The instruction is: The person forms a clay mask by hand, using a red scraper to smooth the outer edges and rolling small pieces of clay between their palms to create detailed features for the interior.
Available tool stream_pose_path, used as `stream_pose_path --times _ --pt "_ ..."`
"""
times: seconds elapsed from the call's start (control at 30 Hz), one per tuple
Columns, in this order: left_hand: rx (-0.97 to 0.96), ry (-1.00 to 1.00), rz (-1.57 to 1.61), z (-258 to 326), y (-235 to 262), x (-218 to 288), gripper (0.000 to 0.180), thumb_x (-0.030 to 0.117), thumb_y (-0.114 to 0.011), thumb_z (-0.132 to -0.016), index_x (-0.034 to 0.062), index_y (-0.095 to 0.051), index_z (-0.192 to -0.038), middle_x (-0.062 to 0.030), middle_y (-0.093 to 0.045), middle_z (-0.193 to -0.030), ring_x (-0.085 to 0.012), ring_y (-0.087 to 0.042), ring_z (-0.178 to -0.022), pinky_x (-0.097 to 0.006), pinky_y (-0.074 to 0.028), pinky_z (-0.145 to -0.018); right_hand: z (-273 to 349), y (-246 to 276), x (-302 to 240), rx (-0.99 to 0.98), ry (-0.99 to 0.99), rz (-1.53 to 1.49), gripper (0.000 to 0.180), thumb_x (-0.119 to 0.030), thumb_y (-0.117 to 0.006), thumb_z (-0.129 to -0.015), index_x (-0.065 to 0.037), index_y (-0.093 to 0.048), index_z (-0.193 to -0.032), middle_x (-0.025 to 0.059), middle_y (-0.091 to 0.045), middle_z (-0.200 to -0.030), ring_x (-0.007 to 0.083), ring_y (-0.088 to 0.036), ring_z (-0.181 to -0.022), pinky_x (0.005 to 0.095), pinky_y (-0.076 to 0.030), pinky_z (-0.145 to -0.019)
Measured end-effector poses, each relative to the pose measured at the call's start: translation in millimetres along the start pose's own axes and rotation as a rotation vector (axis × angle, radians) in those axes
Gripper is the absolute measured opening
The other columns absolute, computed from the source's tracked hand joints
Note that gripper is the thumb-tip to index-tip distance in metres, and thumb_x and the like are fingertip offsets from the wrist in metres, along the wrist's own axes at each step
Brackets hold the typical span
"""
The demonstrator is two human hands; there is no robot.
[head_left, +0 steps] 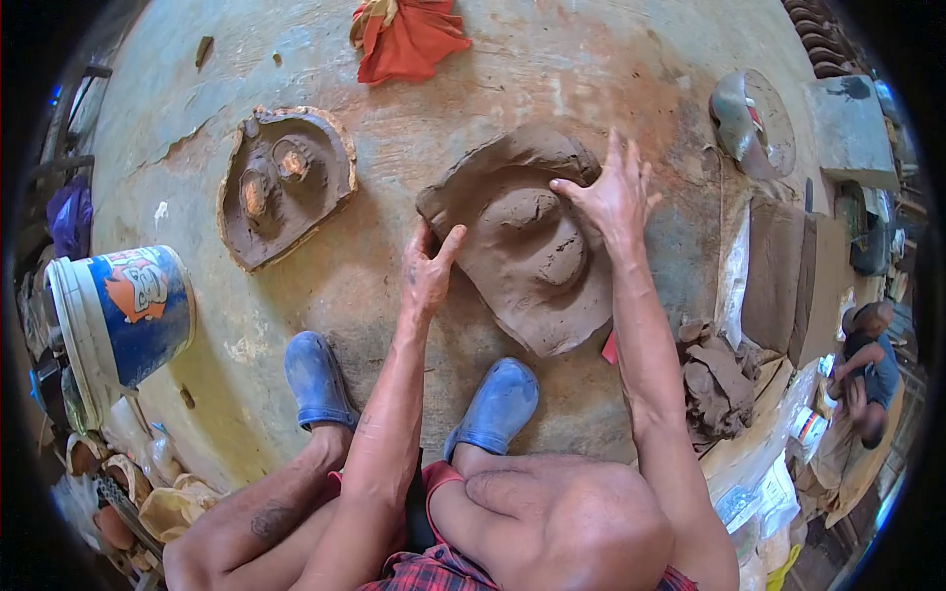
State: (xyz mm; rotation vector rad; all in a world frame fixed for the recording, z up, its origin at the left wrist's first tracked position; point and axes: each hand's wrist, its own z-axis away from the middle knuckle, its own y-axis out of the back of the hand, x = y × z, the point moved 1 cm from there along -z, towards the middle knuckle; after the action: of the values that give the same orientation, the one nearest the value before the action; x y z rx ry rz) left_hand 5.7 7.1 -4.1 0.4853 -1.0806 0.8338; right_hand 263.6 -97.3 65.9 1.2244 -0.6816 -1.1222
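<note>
A wide slab of wet brown clay (pixel 542 330) lies between my hands, with two rounded mounds raised in its middle. My left hand (pixel 430 271) grips its left edge, thumb upright at the rim and fingers partly hidden beneath. Along the upper right edge, my right hand (pixel 616 197) has its fingers spread past the rim while the thumb presses on the clay. Left of these sits a shallow mould (pixel 340 163) with a pale, rough rim, a clay-coated hollow and two raised lumps showing orange.
A red cloth (pixel 409 44) lies at the far edge. A blue and white bucket (pixel 148 305) stands left. On the right are a metal bowl (pixel 778 123), clay blocks (pixel 774 276) and a heap of clay scraps (pixel 717 389). Another person (pixel 867 364) sits far right.
</note>
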Motion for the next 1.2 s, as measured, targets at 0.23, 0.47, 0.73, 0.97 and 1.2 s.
stream_pose_path --times 0.23,0.47,0.73,0.97,1.2 --pt "-0.004 -0.101 0.106 2.8 -0.7 0.0 0.051 0.023 -0.074 -0.101 -0.0002 -0.058 -0.144 -0.0069 -0.069 -0.131 -0.0147 -0.062 -0.117 -0.031 -0.048 -0.102 -4.9 -4.4 20.2 0.015 0.031 -0.082 0.137 -0.077 -0.089 -0.056 -0.02 -0.032 -0.167 0.0214 -0.03 -0.171 0.0538 -0.022 -0.156 0.0794 -0.02 -0.119" --pt "-0.018 -0.079 0.037 1.4 -2.4 2.3 0.051 0.023 -0.074 -0.101 -0.0011 -0.058 -0.143 -0.0079 -0.068 -0.132 -0.0162 -0.062 -0.119 -0.032 -0.048 -0.104 -14.6 -0.7 40.8 0.029 0.13 -0.013 0.134 -0.071 -0.092 -0.058 -0.02 -0.032 -0.166 0.0189 -0.024 -0.173 0.0527 -0.018 -0.157 0.0795 -0.02 -0.119" --pt "-0.055 0.016 -0.038 -1.4 5.6 5.6 0.051 0.031 -0.072 -0.103 0.0008 -0.058 -0.142 -0.0078 -0.068 -0.133 -0.0171 -0.062 -0.12 -0.033 -0.048 -0.105 -2.7 58.7 67.1 -0.2 0.527 -0.141 0.059 -0.035 -0.068 -0.092 -0.023 -0.06 -0.15 0.02 -0.076 -0.088 0.0343 -0.073 -0.074 0.0473 -0.059 -0.08" --pt "-0.097 -0.045 0.001 -6.4 14.0 -1.3 0.048 0.032 -0.069 -0.105 0.0036 -0.058 -0.142 -0.0008 -0.066 -0.123 -0.0093 -0.057 -0.104 -0.028 -0.048 -0.094 21.3 59.9 72.7 -0.474 0.744 0.377 0.088 -0.023 -0.062 -0.07 -0.034 -0.051 -0.156 0.0258 -0.068 -0.077 0.0443 -0.067 -0.069 0.0514 -0.057 -0.071" --pt "-0.08 -0.058 0.016 0.1 9.9 1.6 0.049 0.03 -0.069 -0.105 0.0026 -0.057 -0.144 -0.001 -0.066 -0.123 -0.0096 -0.057 -0.105 -0.028 -0.048 -0.094 79.2 60.4 87.9 -0.585 0.741 0.423 0.098 -0.025 -0.064 -0.063 -0.019 -0.047 -0.16 0.0246 -0.066 -0.07 0.0424 -0.068 -0.066 0.0525 -0.057 -0.066"
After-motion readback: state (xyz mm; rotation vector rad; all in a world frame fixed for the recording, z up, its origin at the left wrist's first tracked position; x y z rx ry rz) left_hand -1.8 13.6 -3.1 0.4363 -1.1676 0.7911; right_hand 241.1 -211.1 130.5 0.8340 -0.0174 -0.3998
